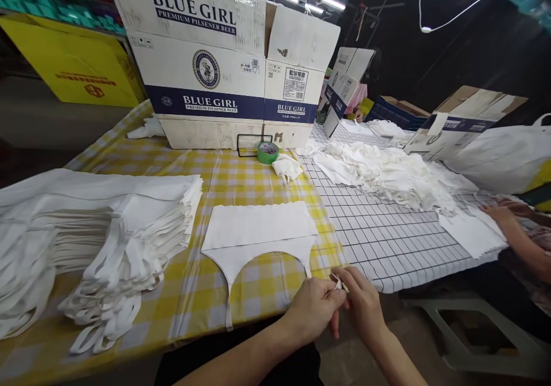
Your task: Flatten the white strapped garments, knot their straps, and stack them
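My left hand (pixel 313 308) and my right hand (pixel 364 301) meet at the table's front edge, fingers pinched together on a small white scrap (pixel 337 283). Just in front of them a white cloth bag (pixel 258 225) lies flat on the yellow checked tablecloth (pixel 253 176), its two handle straps running toward me. To the left rises a tall stack of folded white bags (pixel 99 219), with their handle loops hanging over the front.
A large Blue Girl beer carton (pixel 215 58) stands at the back, a green tape roll (pixel 267 152) before it. Loose white cloth pieces (pixel 383 170) heap on the grid-patterned cloth. Another person's arm (pixel 516 231) rests at right beside more cartons (pixel 460 119).
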Action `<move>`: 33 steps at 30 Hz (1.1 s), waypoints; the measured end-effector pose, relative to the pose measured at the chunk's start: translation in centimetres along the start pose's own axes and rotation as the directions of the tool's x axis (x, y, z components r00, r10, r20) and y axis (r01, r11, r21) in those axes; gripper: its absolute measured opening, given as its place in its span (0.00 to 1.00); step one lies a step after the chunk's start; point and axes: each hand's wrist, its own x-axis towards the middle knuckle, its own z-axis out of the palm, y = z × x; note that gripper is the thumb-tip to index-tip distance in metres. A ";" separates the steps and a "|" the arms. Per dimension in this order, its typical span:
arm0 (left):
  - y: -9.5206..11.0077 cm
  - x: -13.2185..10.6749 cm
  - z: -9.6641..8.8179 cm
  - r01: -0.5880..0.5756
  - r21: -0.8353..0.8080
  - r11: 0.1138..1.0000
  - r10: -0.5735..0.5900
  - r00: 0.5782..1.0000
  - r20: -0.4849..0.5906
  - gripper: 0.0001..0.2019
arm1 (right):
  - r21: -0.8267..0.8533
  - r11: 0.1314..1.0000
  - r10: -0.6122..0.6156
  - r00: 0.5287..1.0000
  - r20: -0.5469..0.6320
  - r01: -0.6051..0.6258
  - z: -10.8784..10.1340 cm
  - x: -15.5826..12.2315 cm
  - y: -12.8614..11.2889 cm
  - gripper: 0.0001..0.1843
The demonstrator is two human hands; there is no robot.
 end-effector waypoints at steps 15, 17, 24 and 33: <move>-2.5 5.6 -14.6 -0.106 0.912 0.396 0.321 0.947 -0.029 0.10 | 0.585 0.659 0.382 0.880 0.282 -0.473 3.5 8.4 -1.4 0.16; -2.7 6.1 -15.2 -0.154 0.945 0.290 0.303 0.951 0.062 0.06 | 0.604 0.627 0.377 0.871 0.316 -0.491 4.1 9.3 -1.5 0.18; -3.6 7.1 -15.6 -0.251 0.966 0.063 0.341 0.915 0.215 0.07 | 0.656 0.524 0.361 0.840 0.406 -0.543 6.0 11.2 -0.8 0.15; -3.8 7.5 -16.0 -0.094 0.866 0.491 0.290 0.955 -0.060 0.09 | 0.607 0.641 0.320 0.882 0.345 -0.470 8.1 13.2 -0.3 0.11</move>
